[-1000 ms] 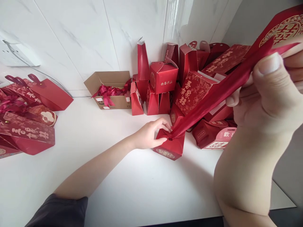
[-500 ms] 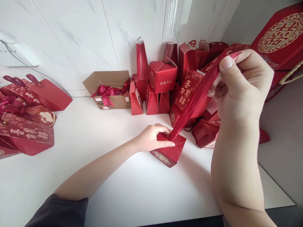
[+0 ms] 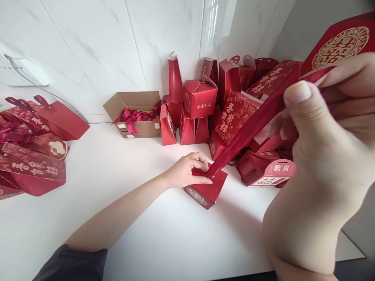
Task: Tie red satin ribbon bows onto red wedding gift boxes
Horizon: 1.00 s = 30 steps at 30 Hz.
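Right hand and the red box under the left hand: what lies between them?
In the head view, a red ribbon slants from the right hand down to the red box.

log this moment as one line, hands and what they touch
left hand: on top of red box | right hand: pinching red ribbon | ribbon: slants down to box | behind: open cardboard carton holding ribbons

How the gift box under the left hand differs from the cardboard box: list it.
The red gift box bears a gold emblem; the brown cardboard box, white patches. The gift box is folded over on top; the cardboard box stands open. Red ribbon shows at both.
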{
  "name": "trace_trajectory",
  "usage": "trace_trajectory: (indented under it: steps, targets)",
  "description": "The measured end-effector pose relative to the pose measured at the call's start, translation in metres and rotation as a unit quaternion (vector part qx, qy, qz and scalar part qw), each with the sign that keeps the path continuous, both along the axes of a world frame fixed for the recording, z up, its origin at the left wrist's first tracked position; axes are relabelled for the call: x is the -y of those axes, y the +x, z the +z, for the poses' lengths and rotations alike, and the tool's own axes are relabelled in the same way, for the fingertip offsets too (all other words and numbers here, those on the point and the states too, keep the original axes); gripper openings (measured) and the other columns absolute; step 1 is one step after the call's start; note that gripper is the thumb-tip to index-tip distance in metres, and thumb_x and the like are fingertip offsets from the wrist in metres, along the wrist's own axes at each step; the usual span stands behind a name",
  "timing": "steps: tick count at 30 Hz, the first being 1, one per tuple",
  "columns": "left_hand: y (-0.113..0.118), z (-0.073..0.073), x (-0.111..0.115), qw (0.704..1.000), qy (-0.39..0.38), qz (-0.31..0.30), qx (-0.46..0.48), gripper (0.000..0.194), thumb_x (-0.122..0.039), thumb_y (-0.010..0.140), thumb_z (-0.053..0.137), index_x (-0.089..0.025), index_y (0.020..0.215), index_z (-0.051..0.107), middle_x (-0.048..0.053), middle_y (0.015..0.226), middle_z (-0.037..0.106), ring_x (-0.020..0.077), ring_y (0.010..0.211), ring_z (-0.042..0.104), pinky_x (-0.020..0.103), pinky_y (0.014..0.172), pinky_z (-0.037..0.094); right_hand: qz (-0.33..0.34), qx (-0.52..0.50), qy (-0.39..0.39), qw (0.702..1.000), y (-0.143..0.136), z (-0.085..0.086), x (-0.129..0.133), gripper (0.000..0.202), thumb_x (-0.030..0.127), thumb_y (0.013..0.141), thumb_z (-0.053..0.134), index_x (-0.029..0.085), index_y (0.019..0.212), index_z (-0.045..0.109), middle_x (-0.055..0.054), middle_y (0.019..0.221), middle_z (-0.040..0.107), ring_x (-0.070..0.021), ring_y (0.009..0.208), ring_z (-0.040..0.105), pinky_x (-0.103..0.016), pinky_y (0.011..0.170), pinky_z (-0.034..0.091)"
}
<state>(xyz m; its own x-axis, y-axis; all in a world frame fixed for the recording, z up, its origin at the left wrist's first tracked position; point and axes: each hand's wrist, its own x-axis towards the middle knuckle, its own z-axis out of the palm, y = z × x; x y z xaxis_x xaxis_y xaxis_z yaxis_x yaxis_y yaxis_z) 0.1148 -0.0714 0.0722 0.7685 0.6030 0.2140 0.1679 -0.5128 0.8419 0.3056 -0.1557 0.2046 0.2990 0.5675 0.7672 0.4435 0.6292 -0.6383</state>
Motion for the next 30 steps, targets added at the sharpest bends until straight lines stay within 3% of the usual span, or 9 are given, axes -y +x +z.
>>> trace_trajectory:
  steps: [2, 6, 14, 18, 21, 26, 30]
  targets:
    - [-0.001, 0.002, -0.001, 1.0, 0.005, -0.004, -0.017, 0.015, -0.035, 0.077, 0.077, -0.02, 0.08, 0.075, 0.005, 0.1, 0.061, 0.0201, 0.105, 0.058, 0.035, 0.098, 0.046, -0.035, 0.056, -0.017, 0.998, 0.005, 0.0, 0.001, 0.022, 0.032, 0.086, 0.068, 0.021, 0.074, 0.054, 0.001, 0.064, 0.054, -0.0119, 0.051, 0.055, -0.028, 0.041, 0.035]
    - [-0.004, 0.003, -0.004, 0.999, 0.013, -0.013, -0.038, 0.025, -0.038, 0.077, 0.076, -0.018, 0.064, 0.069, 0.004, 0.093, 0.061, 0.0193, 0.098, 0.059, 0.033, 0.092, 0.046, -0.033, 0.098, -0.072, 0.992, 0.023, -0.002, -0.007, 0.019, 0.029, 0.088, 0.065, 0.02, 0.074, 0.057, 0.004, 0.055, 0.057, -0.0095, 0.043, 0.055, -0.022, 0.038, 0.038]
    - [-0.008, 0.006, -0.006, 0.997, 0.024, -0.053, -0.049, 0.02, -0.04, 0.073, 0.079, -0.021, 0.071, 0.077, 0.005, 0.087, 0.063, 0.0207, 0.102, 0.057, 0.032, 0.089, 0.046, -0.055, 0.16, -0.169, 0.971, 0.054, 0.001, -0.005, 0.022, 0.033, 0.087, 0.067, 0.019, 0.071, 0.058, 0.003, 0.054, 0.062, -0.0085, 0.046, 0.056, -0.019, 0.039, 0.04]
    - [-0.008, 0.009, -0.007, 0.997, 0.014, -0.062, -0.045, 0.018, -0.037, 0.075, 0.079, -0.023, 0.087, 0.079, 0.005, 0.088, 0.067, 0.0207, 0.105, 0.057, 0.033, 0.097, 0.043, -0.023, 0.085, -0.054, 0.995, 0.047, 0.001, -0.002, 0.021, 0.025, 0.085, 0.069, 0.019, 0.07, 0.056, 0.003, 0.052, 0.058, -0.0084, 0.043, 0.053, -0.021, 0.037, 0.039]
    - [-0.007, 0.009, -0.009, 0.998, -0.004, -0.056, -0.037, 0.018, -0.035, 0.074, 0.079, -0.023, 0.088, 0.079, 0.005, 0.09, 0.067, 0.0207, 0.103, 0.058, 0.034, 0.097, 0.043, -0.001, 0.044, 0.047, 0.998, 0.028, 0.0, -0.001, 0.02, 0.02, 0.083, 0.07, 0.019, 0.071, 0.055, 0.004, 0.056, 0.055, -0.0097, 0.044, 0.053, -0.026, 0.036, 0.036]
    - [-0.007, 0.007, -0.01, 0.997, -0.009, -0.059, -0.039, 0.014, -0.036, 0.08, 0.074, -0.023, 0.082, 0.08, 0.004, 0.081, 0.061, 0.0184, 0.094, 0.057, 0.033, 0.092, 0.045, 0.028, 0.019, 0.092, 0.995, 0.006, -0.001, -0.005, 0.02, 0.015, 0.083, 0.069, 0.021, 0.07, 0.055, 0.004, 0.058, 0.051, -0.0121, 0.045, 0.052, -0.033, 0.038, 0.035]
    - [-0.007, 0.007, -0.011, 0.999, 0.01, -0.052, -0.009, 0.011, -0.032, 0.078, 0.076, -0.024, 0.082, 0.081, 0.006, 0.096, 0.059, 0.0183, 0.098, 0.057, 0.034, 0.097, 0.045, 0.02, 0.008, 0.098, 0.995, 0.005, -0.003, -0.01, 0.02, 0.017, 0.083, 0.069, 0.022, 0.07, 0.055, 0.004, 0.06, 0.051, -0.0121, 0.046, 0.053, -0.032, 0.04, 0.035]
